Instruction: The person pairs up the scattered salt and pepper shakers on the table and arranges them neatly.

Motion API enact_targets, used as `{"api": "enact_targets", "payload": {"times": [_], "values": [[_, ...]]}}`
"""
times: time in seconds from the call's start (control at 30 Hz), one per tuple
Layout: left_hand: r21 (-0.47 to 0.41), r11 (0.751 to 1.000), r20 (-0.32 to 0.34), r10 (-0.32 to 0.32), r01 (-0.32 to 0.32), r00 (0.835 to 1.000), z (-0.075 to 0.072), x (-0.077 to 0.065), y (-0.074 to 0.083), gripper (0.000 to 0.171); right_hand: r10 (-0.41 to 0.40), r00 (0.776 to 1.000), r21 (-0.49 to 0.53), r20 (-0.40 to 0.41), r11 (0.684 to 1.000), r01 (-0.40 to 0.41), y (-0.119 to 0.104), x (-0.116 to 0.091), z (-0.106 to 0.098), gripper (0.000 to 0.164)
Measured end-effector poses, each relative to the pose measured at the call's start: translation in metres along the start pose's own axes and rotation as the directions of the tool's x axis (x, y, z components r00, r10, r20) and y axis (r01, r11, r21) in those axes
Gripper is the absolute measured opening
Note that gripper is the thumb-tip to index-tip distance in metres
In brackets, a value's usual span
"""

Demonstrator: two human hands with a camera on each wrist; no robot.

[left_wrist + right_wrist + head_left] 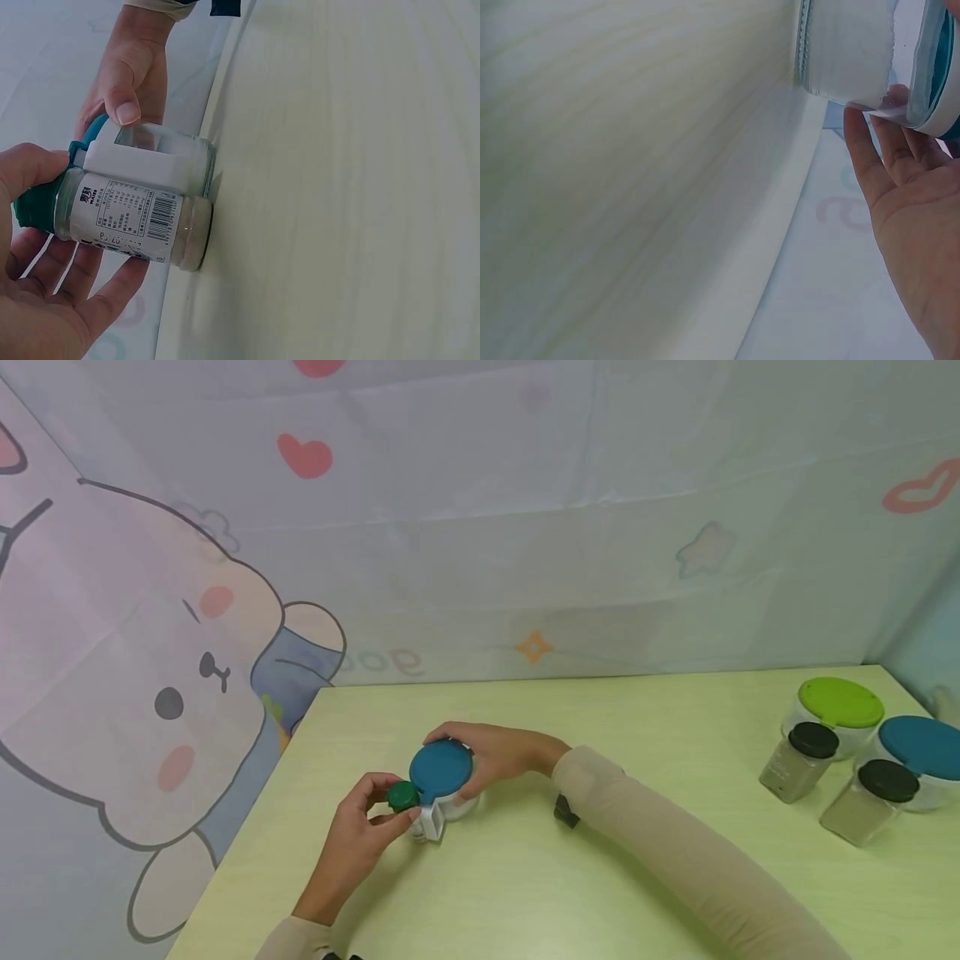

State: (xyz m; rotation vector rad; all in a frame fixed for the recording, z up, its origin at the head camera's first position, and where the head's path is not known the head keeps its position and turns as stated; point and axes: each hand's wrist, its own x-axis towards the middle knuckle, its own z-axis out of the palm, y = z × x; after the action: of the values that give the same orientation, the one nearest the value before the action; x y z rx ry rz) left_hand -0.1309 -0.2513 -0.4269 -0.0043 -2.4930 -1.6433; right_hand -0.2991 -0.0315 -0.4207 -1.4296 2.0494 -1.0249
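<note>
My left hand (352,831) pinches a small spice jar with a green cap (403,795) between thumb and fingers. In the left wrist view this jar (124,217) stands upright, with a printed label and barcode on its side. Right beside it is a clear round canister with a blue lid (441,767) and a white handle (432,821). My right hand (501,753) grips that canister from its far right side, fingers curved round it. White contents fill part of the canister (847,52) in the right wrist view.
At the table's right stand a canister with a lime-green lid (840,702), another with a blue lid (924,746), and two square black-capped jars (797,764) (862,810). A printed cloth backdrop (480,527) rises behind the pale table (525,893).
</note>
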Motion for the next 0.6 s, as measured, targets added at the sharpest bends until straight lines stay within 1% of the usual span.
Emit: {"api": "enact_targets", "payload": {"times": [0.37,0.6], "values": [[0.013,1.0,0.018,0.01,-0.01,1.0,-0.0008,0.0009,-0.0008,0.04,-0.018,1.0,0.022,0.007,1.0,0.018,0.0008,0.0016,0.0007,0.084],[0.009,1.0,0.026,0.002,-0.003,1.0,-0.0003,0.0011,-0.0002,0.039,-0.007,1.0,0.049,0.01,0.999,0.006,0.0013,0.0007,0.0016,0.084]]}}
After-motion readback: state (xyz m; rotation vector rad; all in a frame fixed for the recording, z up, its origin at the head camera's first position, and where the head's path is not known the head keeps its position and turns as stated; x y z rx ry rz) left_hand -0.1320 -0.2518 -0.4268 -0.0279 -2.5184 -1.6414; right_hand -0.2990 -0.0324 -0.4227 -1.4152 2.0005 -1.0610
